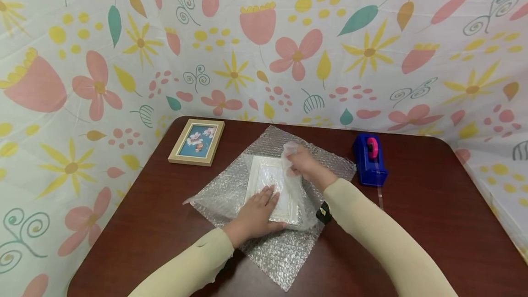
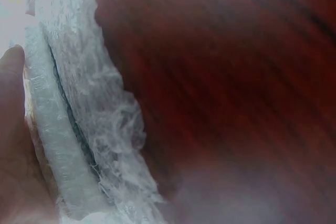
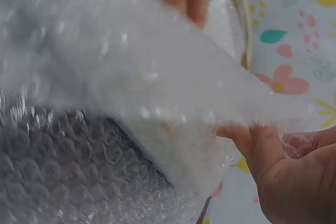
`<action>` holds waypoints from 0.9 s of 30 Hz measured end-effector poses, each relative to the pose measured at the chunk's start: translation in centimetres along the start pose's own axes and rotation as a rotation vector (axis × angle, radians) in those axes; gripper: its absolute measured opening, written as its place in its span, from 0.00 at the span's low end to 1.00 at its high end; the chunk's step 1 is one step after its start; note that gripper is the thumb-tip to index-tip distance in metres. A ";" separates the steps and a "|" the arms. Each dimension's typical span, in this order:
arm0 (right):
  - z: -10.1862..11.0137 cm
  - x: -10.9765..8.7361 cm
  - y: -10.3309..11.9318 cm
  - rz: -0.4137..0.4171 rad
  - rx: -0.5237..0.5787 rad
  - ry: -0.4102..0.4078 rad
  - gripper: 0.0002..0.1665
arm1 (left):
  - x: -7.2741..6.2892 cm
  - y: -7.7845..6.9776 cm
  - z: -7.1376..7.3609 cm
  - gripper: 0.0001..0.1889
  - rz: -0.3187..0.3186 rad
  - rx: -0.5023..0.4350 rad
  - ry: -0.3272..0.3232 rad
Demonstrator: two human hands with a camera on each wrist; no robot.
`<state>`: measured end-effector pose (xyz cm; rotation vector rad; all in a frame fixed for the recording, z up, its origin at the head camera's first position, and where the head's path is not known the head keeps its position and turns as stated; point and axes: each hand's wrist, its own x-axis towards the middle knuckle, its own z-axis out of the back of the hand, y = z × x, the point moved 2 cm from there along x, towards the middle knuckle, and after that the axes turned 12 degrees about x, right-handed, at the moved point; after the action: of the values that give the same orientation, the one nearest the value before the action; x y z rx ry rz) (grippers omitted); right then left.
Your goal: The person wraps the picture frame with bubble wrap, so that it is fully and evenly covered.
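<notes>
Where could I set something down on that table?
Bare tabletop lies right of the blue tape dispenser, and left of the bubble wrap, nearer than the tan frame. The middle is crowded: left hand on the white frame, right hand gripping wrap.

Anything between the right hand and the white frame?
Yes: the bubble wrap flap, pinched by the right hand, extends over the right side of the white frame. Can't tell whether film also lies under the left hand.

A white picture frame (image 1: 269, 174) lies flat on clear bubble wrap (image 1: 284, 255) set cornerwise on the surface (image 1: 429, 205); the left hand (image 1: 259, 214) rests on the frame, the right hand (image 1: 304, 162) grips a raised flap (image 1: 294, 189) beside its right edge
</notes>
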<state>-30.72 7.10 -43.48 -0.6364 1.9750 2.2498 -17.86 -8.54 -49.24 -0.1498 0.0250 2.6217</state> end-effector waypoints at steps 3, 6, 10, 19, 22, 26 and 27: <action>-0.3 0.1 0.0 -0.003 -0.083 -0.002 0.36 | 0.0 -0.1 -0.1 0.47 -0.008 -0.003 0.010; -0.8 0.2 0.2 0.010 -0.171 0.003 0.35 | -0.2 -0.3 0.1 0.47 -0.013 0.008 0.003; -1.3 0.3 0.6 0.033 -0.350 -0.023 0.34 | -0.3 -0.6 0.4 0.47 -0.006 0.019 -0.003; -2.2 -0.6 1.0 0.084 -0.672 0.038 0.40 | -0.1 -0.7 0.5 0.46 0.007 -0.014 -0.005; -2.4 -1.1 1.2 0.044 -0.654 0.113 0.45 | -0.2 -0.7 0.5 0.46 0.014 -0.022 0.007; -1.5 -0.7 0.9 -0.020 -0.537 0.217 0.40 | -0.2 -0.6 0.3 0.46 0.016 -0.027 0.011; -1.1 -0.5 0.7 -0.030 -0.503 0.250 0.39 | -0.1 -0.5 0.2 0.46 0.016 -0.026 0.012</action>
<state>-30.19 6.07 -42.72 -1.0268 1.4553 2.7835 -17.52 -8.13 -49.06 -0.1756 -0.0038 2.6377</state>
